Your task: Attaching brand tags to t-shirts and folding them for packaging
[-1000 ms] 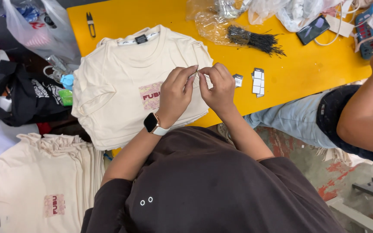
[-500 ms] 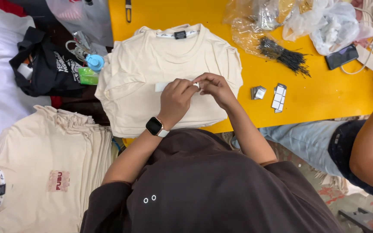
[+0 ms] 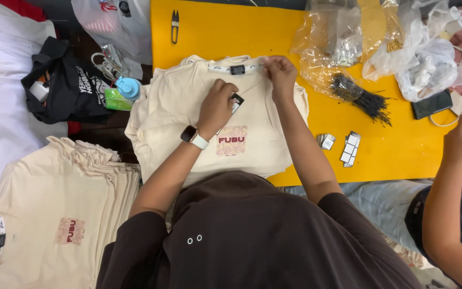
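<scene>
Left hand (image 3: 217,107) pinches a small black tag (image 3: 236,99) on the cream T-shirt (image 3: 252,144) at the yellow table's (image 3: 402,155) near-left edge; right hand (image 3: 280,72) grips its collar (image 3: 231,68), fingers closed.

Bright, even overhead light, soft shadows, sharp focus, slight wide-angle stretch at edges.

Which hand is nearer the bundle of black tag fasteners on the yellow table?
Right. The right hand pinches the shirt collar just beside the black fastener bundle; the left hand rests farther off on the shirt's chest.
</scene>
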